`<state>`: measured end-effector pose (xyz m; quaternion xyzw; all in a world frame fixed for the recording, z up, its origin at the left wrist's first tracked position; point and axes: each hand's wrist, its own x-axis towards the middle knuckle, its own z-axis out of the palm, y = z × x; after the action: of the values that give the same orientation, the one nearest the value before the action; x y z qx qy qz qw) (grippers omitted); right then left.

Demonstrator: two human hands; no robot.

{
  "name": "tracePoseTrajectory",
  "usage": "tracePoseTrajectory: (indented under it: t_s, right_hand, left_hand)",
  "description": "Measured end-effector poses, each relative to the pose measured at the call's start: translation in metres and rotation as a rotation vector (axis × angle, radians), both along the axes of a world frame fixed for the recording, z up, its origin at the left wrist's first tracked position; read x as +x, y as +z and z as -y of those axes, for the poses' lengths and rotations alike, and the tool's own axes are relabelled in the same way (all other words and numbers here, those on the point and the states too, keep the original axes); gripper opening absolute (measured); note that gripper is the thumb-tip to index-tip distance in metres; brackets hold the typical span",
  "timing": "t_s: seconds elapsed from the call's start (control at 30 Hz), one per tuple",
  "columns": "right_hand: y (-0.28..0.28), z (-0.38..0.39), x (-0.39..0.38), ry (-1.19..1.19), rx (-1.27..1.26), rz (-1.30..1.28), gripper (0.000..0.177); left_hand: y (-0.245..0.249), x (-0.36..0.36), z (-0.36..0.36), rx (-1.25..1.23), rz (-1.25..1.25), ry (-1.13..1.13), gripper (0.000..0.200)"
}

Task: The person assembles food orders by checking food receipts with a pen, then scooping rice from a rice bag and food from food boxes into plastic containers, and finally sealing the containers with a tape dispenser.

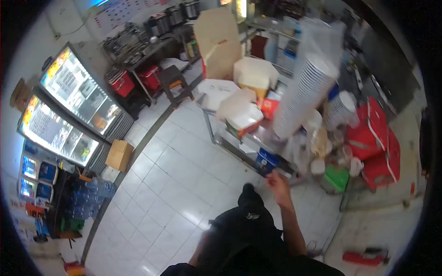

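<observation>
My right hand [278, 184] hangs at my right side, just below a blue container [266, 161] on the table's lower shelf. Its fingers look loosely bent and are blurred; no object shows in them. Of my left side only the forearm [199, 250] shows, and the left hand is hidden beside my dark clothing. Ahead, the metal table [230, 146] bears open cardboard boxes [220, 92], a tall plastic-wrapped stack of cups [306, 92] and a shorter cup stack [341, 109].
Red bags [373, 142] and a green item [337, 178] stand to the right. Lit glass-door fridges [80, 92], a cardboard box [119, 155] and large water bottles [92, 195] are on the left. A dark stool [175, 85] stands on the tiled floor [179, 170].
</observation>
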<state>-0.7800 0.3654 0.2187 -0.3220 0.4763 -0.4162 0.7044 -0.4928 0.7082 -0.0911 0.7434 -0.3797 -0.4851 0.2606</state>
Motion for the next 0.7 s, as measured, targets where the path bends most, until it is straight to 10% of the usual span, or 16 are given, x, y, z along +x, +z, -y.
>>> tracePoseTrajectory:
  t_s: [0.1,0.17,0.2,0.3,0.37,0.43,0.53,0.7]
  right_hand:
    - [0.031,0.123,0.141,0.423,-0.351,-0.012,0.02]
    - [0.02,0.198,0.229,0.545,-0.885,-0.364,0.023]
    - [0.023,0.236,0.269,0.625,-0.861,-0.496,0.031]
    - [-0.042,0.323,0.368,0.512,-0.694,-0.595,0.04]
    - [-0.1,0.369,0.41,-0.021,-0.543,-0.807,0.047]
    - [-0.104,0.379,0.428,-0.065,-0.176,-0.998,0.047]
    - [-0.126,0.397,0.44,-0.182,-0.259,-1.143,0.047]
    - [-0.14,0.418,0.434,-0.034,-0.321,-1.169,0.042]
  left_hand:
    - [-0.034,0.014,0.107,0.219,0.23,0.137,0.026]
    - [-0.04,0.068,0.133,-0.49,0.092,0.015,0.023]
    - [0.0,0.076,0.184,-0.092,-0.505,0.505,0.023]
    - [0.064,0.136,0.324,-0.052,-0.264,0.699,0.023]
    - [0.056,0.182,0.411,-0.244,-0.201,0.5,0.025]
    - [0.028,0.225,0.503,-0.5,-0.067,0.252,0.028]
    - [0.095,0.254,0.635,-0.289,-0.509,0.259,0.037]
    - [0.134,0.263,0.735,-0.174,-0.454,-0.06,0.049]
